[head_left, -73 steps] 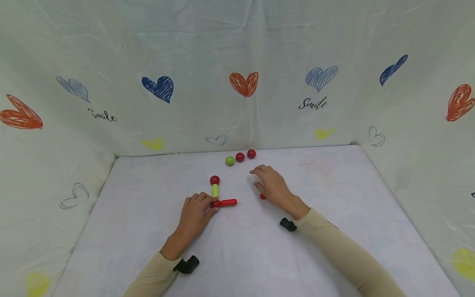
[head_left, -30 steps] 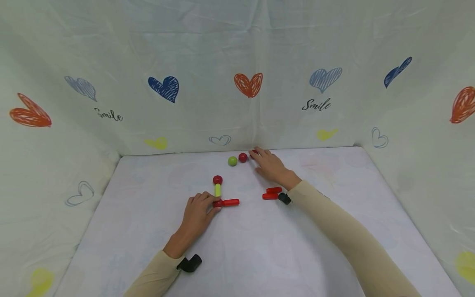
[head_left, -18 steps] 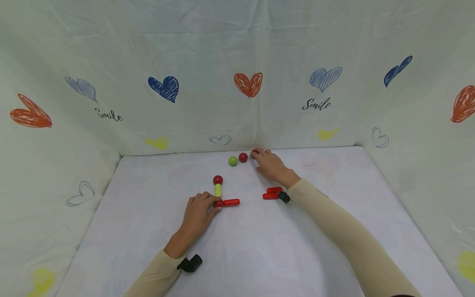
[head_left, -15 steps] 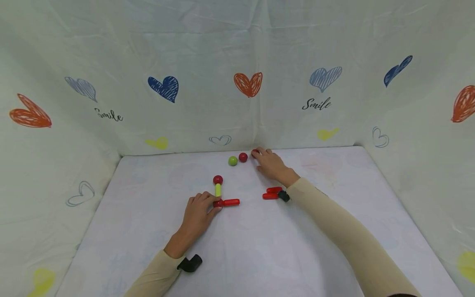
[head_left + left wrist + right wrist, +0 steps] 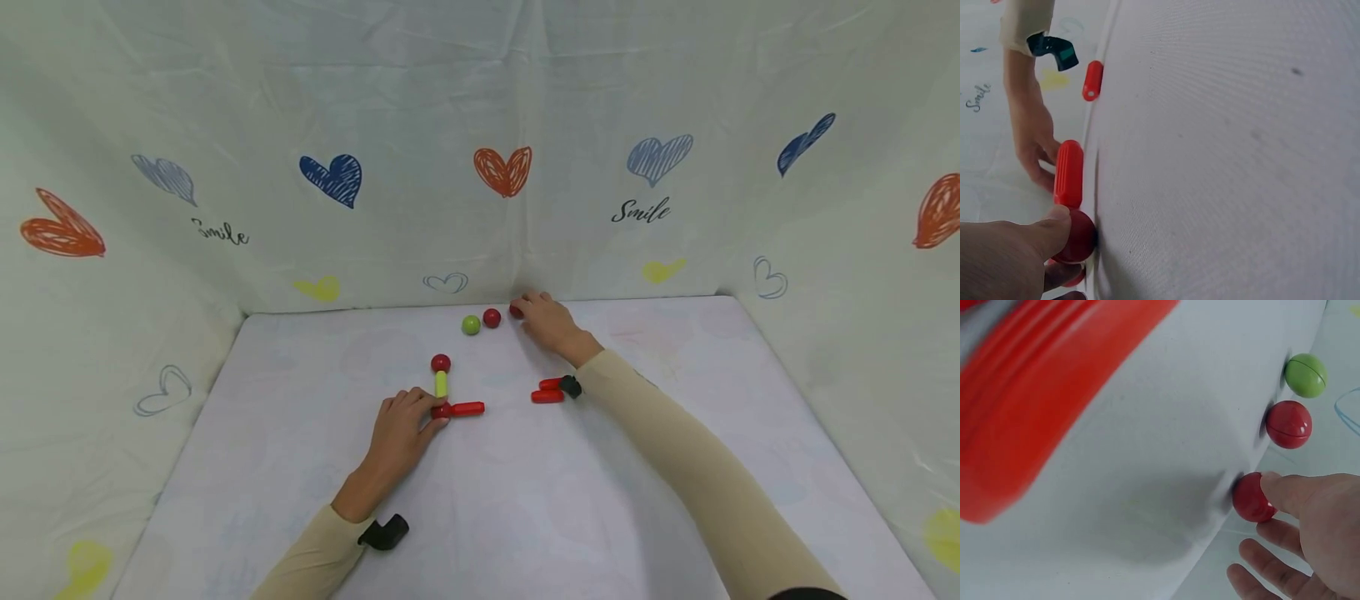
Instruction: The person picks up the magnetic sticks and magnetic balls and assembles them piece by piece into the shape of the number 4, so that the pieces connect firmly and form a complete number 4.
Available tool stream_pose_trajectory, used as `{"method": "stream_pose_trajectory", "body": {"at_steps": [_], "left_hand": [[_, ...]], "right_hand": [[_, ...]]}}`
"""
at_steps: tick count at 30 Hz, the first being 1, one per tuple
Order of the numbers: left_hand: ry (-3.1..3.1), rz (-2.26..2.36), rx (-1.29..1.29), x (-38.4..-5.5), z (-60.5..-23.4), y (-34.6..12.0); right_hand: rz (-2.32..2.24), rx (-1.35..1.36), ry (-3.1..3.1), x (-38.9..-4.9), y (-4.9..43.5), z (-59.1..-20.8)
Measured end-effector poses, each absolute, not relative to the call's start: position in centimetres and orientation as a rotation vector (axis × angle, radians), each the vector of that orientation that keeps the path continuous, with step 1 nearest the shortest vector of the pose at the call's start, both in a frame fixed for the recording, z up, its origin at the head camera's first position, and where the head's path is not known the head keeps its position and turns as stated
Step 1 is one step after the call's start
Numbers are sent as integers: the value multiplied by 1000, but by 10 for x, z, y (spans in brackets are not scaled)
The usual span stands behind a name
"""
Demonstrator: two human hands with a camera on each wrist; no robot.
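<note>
The left arm comes in from the lower left, its forearm slanting forward and inward, with the left hand [image 5: 401, 429] low over the table [image 5: 487, 508], thumb and fingers pinching the near red ball [image 5: 1077, 237]. The right arm stretches much farther, angling across to the table's back edge, where the right hand [image 5: 549, 321] pinches the far red ball [image 5: 1250, 498] between thumb and forefinger, its other fingers spread out beside it.

There are five balls: four red and one green. Besides the two in the hands, one red ball [image 5: 440, 362] tops the yellow stick [image 5: 441, 384], while the middle red ball [image 5: 492, 317] sits beside the green ball [image 5: 471, 325] near the back edge. Four sticks show: that yellow one, the joined red stick [image 5: 468, 408] at the left hand's ball, and two loose red sticks [image 5: 547, 397] side by side near the right sleeve [image 5: 660, 433].
</note>
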State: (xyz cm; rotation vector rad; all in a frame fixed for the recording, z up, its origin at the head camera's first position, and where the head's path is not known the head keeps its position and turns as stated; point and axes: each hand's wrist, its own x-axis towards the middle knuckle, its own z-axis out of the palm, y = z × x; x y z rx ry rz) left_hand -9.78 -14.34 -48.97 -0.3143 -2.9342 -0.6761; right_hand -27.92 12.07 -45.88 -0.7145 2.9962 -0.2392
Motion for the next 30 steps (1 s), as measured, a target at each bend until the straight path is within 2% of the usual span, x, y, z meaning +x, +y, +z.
{"method": "stream_pose_trajectory", "body": {"at_steps": [17, 30], "left_hand": [[-2925, -672, -312, -97, -492, -142], [-2935, -671, -308, -98, -492, -143]], "right_hand": [[-257, -671, 2910, -280, 123, -454], [-286, -829, 2900, -233, 117, -437]]}}
